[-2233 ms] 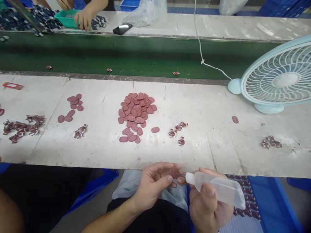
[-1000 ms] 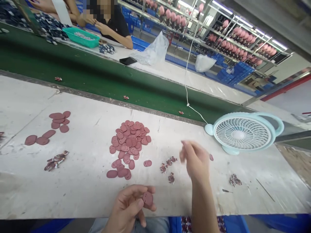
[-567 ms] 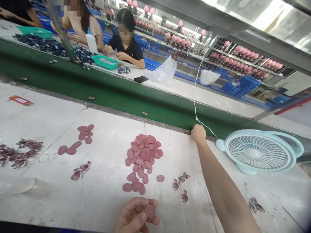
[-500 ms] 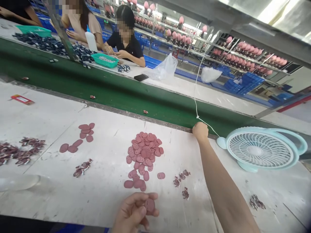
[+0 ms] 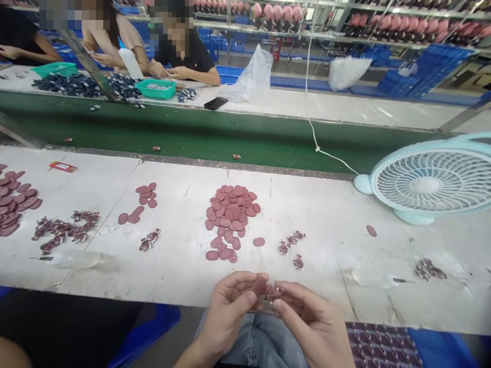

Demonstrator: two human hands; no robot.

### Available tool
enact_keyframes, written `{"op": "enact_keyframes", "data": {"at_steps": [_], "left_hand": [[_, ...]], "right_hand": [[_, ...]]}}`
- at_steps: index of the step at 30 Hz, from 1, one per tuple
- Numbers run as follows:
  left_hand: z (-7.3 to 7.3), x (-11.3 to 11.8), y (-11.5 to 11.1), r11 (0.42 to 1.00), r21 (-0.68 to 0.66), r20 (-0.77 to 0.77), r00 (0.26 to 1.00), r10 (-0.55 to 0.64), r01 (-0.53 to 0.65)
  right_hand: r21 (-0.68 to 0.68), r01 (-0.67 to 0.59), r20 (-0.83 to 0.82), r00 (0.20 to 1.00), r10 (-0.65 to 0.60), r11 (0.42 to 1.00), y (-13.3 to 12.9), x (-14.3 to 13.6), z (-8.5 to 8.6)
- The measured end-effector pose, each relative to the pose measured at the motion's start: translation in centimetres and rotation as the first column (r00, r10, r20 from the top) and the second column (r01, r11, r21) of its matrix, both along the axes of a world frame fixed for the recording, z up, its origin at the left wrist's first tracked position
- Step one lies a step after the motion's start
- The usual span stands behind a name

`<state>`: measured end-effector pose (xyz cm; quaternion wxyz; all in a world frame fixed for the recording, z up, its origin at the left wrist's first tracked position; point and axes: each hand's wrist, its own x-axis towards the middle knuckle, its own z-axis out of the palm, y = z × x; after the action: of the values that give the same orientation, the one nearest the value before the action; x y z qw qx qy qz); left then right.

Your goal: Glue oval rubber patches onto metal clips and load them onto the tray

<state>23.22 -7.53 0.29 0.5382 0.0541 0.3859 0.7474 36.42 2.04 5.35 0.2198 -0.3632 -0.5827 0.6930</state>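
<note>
Just above my lap, at the table's near edge, both hands are close together. My left hand (image 5: 232, 309) pinches a dark-red oval disc (image 5: 260, 286) between thumb and fingers. Facing it, my right hand (image 5: 312, 317) holds a small maroon-and-white piece (image 5: 273, 294) at its fingertips, right beside the disc; whether the two touch I cannot tell. Beyond them lies a heap of similar oval discs (image 5: 232, 214), with a single disc (image 5: 259, 242) to its right. Small clusters of maroon-and-white pieces (image 5: 294, 238) rest farther right.
A light-blue fan (image 5: 427, 185) stands at right, its white cord crossing the green belt (image 5: 276, 138). Clear bottles with thin tips lie left (image 5: 79, 259) and right (image 5: 364, 277). More discs (image 5: 17, 197) are at far left. Co-workers sit across the belt, near a green basket (image 5: 156, 89).
My right hand has come back from the table's far edge to beside my left hand, now with a small piece in it. My left hand still holds the disc. The view has tilted down and levelled.
</note>
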Motion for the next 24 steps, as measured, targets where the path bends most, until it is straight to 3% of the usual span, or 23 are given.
{"op": "enact_keyframes", "data": {"at_steps": [5,11,24], "left_hand": [[0.1,1.7,-0.3,0.998,0.023,-0.088,0.994,-0.065,0.067],[0.1,2.4,-0.3,0.99,-0.016,-0.161,0.976,-0.144,0.143],[0.2,3.6,-0.2,0.995,-0.044,-0.211,0.972,-0.102,0.094]], "right_hand": [[-0.065,0.018,-0.001,1.0,-0.018,0.998,-0.2,1.1,-0.2],[-0.1,-0.072,0.001,0.997,0.073,0.992,0.4,2.1,0.5],[-0.112,-0.047,0.002,0.999,0.047,0.993,0.1,3.5,0.1]]}}
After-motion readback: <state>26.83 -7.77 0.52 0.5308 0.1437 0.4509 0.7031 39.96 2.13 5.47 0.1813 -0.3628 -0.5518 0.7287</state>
